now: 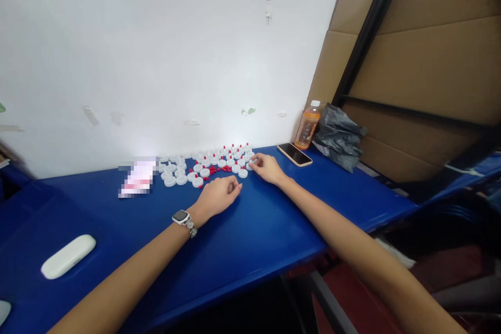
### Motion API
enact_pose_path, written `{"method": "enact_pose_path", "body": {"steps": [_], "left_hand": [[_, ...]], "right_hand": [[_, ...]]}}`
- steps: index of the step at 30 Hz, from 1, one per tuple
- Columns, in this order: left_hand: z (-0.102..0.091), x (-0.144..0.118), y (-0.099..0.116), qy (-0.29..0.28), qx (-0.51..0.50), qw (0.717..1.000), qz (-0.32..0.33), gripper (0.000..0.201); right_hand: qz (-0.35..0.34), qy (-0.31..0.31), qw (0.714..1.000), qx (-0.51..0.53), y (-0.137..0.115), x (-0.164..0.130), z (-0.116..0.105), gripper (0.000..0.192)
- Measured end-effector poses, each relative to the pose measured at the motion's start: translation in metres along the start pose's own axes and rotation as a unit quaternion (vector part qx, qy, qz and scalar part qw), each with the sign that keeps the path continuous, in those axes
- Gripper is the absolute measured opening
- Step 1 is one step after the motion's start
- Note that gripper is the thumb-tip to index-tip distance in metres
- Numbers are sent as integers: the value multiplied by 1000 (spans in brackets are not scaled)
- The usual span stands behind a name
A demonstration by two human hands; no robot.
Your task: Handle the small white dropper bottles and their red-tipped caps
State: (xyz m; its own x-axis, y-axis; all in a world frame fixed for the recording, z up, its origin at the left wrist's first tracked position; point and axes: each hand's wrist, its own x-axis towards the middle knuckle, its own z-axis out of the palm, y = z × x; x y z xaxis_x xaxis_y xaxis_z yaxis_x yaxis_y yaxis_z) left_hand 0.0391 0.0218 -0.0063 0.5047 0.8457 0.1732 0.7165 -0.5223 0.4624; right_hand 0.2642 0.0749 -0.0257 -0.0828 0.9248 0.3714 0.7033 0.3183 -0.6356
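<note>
White round caps with spouts stand in a cluster at the back of the blue table, many of them with red tips on top. Small loose red tips lie among them. My right hand is at the cluster's right end, thumb and fingers closed around a white cap, partly hidden by the fingertips. In front of the loose red tips, my left hand has its fingers curled in, thumb near the index finger. Whatever it may hold is too small or hidden to make out. A watch is on the left wrist.
A phone, an orange drink bottle and a dark plastic bag are at the back right. A blurred-out paper lies left of the caps. A white case rests on the blue table. Cardboard leans behind.
</note>
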Motion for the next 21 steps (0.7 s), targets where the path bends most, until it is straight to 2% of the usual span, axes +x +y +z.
{"method": "enact_pose_path", "body": {"steps": [3, 7, 9, 11, 13, 16, 19, 21], "left_hand": [[5, 5, 1, 30, -8, 1000, -2, 29], [8, -1, 1, 54, -44, 998, -5, 24], [7, -6, 1, 68, -70, 995, -9, 29], [6, -10, 3, 86, -87, 992, -10, 39], [4, -12, 3, 90, -86, 992, 3, 39], [2, -15, 1, 66, -58, 996, 27, 20], [-3, -19, -4, 50, -22, 998, 33, 23], [-7, -23, -6, 36, 8, 999, 21, 29]], "right_hand": [[-2, 5, 1000, 18, -2, 2, 3, 12], [-10, 51, 995, 86, -18, -9, -5, 14], [-19, 64, 987, 143, -31, -20, -8, 17], [-38, 40, 979, 197, -46, -31, -6, 20], [-69, -8, 974, 216, -60, -42, -1, 21], [-110, -63, 972, 196, -74, -52, 8, 21], [-119, -84, 976, 163, -78, -52, 13, 24], [-116, -74, 983, 124, -77, -48, 11, 25]]}}
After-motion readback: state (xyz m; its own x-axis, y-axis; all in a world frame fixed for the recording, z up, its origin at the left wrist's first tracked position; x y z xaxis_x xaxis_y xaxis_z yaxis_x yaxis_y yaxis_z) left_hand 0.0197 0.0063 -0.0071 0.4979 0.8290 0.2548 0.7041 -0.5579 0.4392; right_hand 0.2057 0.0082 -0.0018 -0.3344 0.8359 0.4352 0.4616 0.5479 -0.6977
